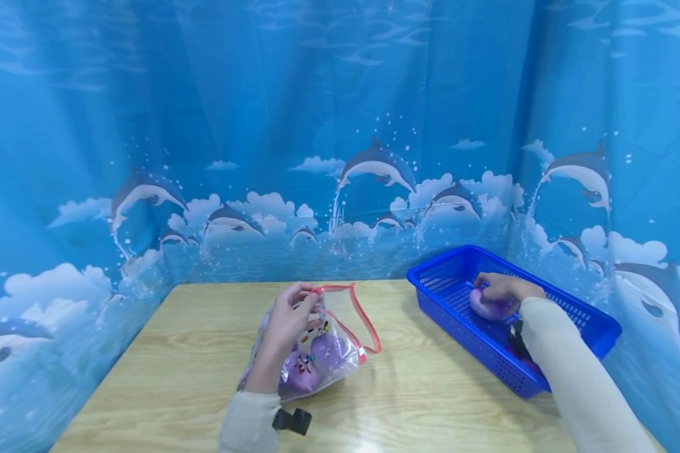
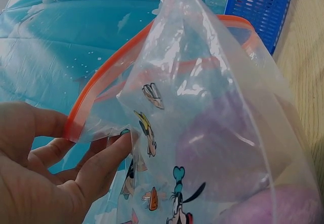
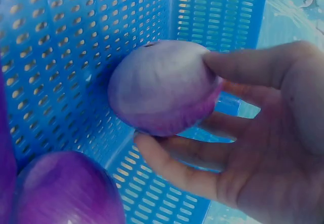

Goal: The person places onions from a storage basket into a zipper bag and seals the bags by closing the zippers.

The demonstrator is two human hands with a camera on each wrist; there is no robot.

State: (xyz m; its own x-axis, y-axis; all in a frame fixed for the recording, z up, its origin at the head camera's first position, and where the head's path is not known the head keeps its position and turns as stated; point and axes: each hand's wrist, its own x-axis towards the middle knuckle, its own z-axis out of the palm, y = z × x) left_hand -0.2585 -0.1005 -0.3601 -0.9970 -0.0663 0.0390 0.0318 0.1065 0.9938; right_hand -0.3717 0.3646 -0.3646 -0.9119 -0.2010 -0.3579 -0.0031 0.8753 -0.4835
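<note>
A purple onion [image 3: 164,84] is in the grip of my right hand [image 3: 273,133], its thumb on one side and fingers curled beneath. In the head view that hand reaches into the blue basket [image 1: 453,330], holding the onion [image 1: 483,306] over the basket floor. My left hand [image 1: 286,318] pinches the edge of a clear plastic bag [image 1: 340,371] with a red zip rim and cartoon prints. The bag's mouth gapes toward the basket. Through its film show several purple onions [image 2: 217,148]. In the left wrist view the left hand [image 2: 66,168] has the rim between its fingers.
Another onion [image 3: 71,191] lies in the basket, partly behind my right sleeve in the head view. Below the bag, a black strap piece [image 1: 293,421] sits at the left cuff. A dolphin-print curtain [image 1: 340,157] closes off the wooden table's [image 1: 164,352] back and sides.
</note>
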